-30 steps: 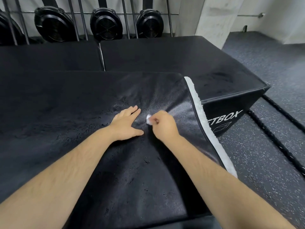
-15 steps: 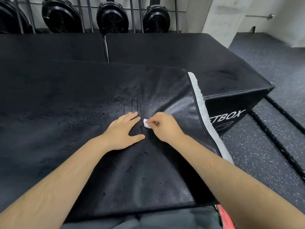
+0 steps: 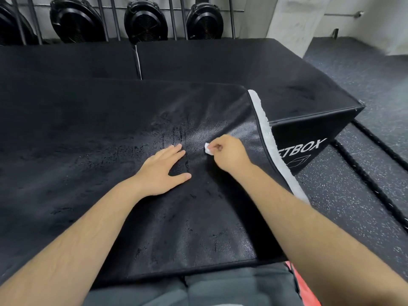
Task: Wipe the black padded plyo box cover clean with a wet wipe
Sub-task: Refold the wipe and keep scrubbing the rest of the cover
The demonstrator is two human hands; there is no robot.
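Observation:
The black padded plyo box cover (image 3: pixel 92 164) fills the near and left part of the head view, with damp streaks near its middle right. My left hand (image 3: pixel 161 173) lies flat on the cover, fingers straight and thumb spread. My right hand (image 3: pixel 227 153) is just to its right, fingers curled, pinching a small bunched white wet wipe (image 3: pixel 208 149) against the cover. A white fleecy strip (image 3: pixel 267 138) runs down the cover's right edge.
A second black box printed with "ETBOX" (image 3: pixel 304 151) stands lower at the right, another black pad (image 3: pixel 66 60) at the back left. Black fan wheels (image 3: pixel 145 21) on a rack line the back wall. Speckled rubber floor (image 3: pixel 353 195) and black ropes (image 3: pixel 375 180) lie at the right.
The view has tilted down, bringing my lap into sight. Both hands stay close together on the cover; the wipe in my right hand has made only small movements beside my left fingers.

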